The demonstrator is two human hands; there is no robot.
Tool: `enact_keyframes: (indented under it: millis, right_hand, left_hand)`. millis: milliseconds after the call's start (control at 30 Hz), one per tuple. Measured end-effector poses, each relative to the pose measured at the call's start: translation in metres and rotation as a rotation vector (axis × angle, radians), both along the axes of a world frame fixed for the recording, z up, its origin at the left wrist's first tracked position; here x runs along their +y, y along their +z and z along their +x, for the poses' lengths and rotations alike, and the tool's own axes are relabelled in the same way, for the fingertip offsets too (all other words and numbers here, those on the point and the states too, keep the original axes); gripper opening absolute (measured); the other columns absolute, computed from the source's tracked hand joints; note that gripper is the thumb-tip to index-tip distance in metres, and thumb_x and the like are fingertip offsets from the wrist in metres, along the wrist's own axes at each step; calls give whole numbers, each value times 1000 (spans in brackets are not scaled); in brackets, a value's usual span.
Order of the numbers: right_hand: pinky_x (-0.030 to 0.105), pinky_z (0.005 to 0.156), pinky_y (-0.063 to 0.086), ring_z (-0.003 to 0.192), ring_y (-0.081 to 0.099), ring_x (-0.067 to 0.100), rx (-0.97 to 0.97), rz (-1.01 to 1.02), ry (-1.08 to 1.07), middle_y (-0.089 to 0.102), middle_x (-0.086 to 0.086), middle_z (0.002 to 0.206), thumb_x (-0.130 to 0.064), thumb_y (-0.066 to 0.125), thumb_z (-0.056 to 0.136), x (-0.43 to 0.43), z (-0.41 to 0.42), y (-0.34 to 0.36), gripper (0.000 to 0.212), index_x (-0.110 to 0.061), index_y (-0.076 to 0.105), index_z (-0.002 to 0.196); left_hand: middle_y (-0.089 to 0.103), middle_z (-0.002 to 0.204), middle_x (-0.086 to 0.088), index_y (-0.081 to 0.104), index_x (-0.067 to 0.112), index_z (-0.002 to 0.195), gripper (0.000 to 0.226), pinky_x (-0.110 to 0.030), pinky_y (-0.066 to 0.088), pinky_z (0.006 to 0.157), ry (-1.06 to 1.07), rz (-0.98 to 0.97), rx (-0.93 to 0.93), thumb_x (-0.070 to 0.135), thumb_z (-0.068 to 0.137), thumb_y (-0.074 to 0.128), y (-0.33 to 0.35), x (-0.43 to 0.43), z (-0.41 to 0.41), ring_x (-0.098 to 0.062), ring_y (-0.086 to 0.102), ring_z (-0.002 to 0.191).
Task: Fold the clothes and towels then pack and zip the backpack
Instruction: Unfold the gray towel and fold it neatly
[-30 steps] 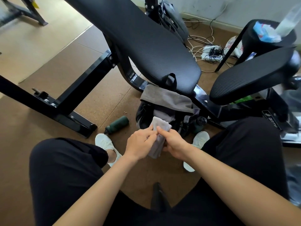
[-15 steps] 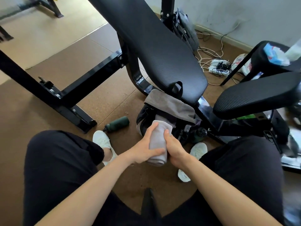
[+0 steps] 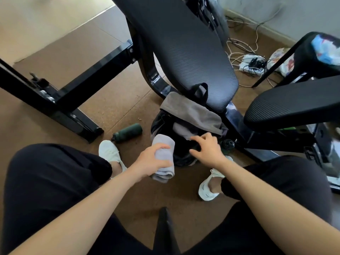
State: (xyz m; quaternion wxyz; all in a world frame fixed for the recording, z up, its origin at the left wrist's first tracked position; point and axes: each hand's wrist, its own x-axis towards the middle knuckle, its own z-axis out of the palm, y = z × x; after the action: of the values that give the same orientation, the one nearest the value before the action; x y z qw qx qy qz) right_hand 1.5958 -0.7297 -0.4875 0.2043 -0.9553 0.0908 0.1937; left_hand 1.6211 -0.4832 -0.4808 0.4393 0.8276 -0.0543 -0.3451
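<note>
The left hand (image 3: 152, 161) has a firm wrap on the folded pale grey towel (image 3: 164, 151), fingers curled over the top of the bundle and thumb round its side, and it holds it in the air just left of the backpack's mouth. The layered edge of the fold hangs out below the palm.

The right hand (image 3: 207, 150) is over the opening of the black backpack (image 3: 159, 126), fingers spread and lightly bent, with nothing in its grasp. Whether the fingertips actually touch the rim, I cannot tell.

The backpack sits on the brown floor (image 3: 114, 107) between the person's feet, tucked against the lower end of the weight bench pad (image 3: 184, 52), with its carry loop (image 3: 201, 91) standing up against the padding. A brownish-grey towel (image 3: 191, 111) is draped across its top, and a paler grey cloth (image 3: 182, 130) shows inside, just beneath it.

On the floor to the left lies a dark green bottle (image 3: 127, 132) on its side, near the left white shoe (image 3: 110, 153). The right white shoe (image 3: 209, 188) is planted below the right wrist. A dark bottle top (image 3: 228, 144) peeks out just right of the backpack. Far back by the wall, a power strip (image 3: 252, 64) sits in a tangle of white cables.
</note>
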Motion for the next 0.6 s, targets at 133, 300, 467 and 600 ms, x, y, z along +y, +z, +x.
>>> enact_keyframes:
  millis: [133,300,467,600]
  right_hand:
    - [54,108,33,133,28,40,10,-352,233,25,10,151,-48,59,94,-43,34,-10,62,-40,37,151]
    - [58,109,26,140,19,44,17,-464,353,13,12,162,-46,57,95,-56,62,-38,57,-43,39,149]
    - [52,89,45,122,46,41,-64,-490,351,43,14,142,-35,68,88,-55,88,-43,68,-32,40,150]
    - [49,82,49,112,55,39,-142,-267,230,51,11,128,-21,62,92,-80,117,-31,66,-28,38,153]
  left_hand:
    - [52,137,1,57,40,131,47,-35,46,91,100,-49,50,30,89,77,-15,-10,23,-19,53,121]
    - [51,137,-3,62,37,128,41,-33,50,91,246,-91,179,30,90,75,-39,-35,45,-21,57,120]
    - [48,141,1,56,34,136,43,-30,42,89,318,-87,223,30,95,68,-68,-71,64,-19,51,123]
    - [42,151,-1,37,32,153,64,-32,41,94,268,-68,261,32,97,68,-100,-100,80,-23,48,130]
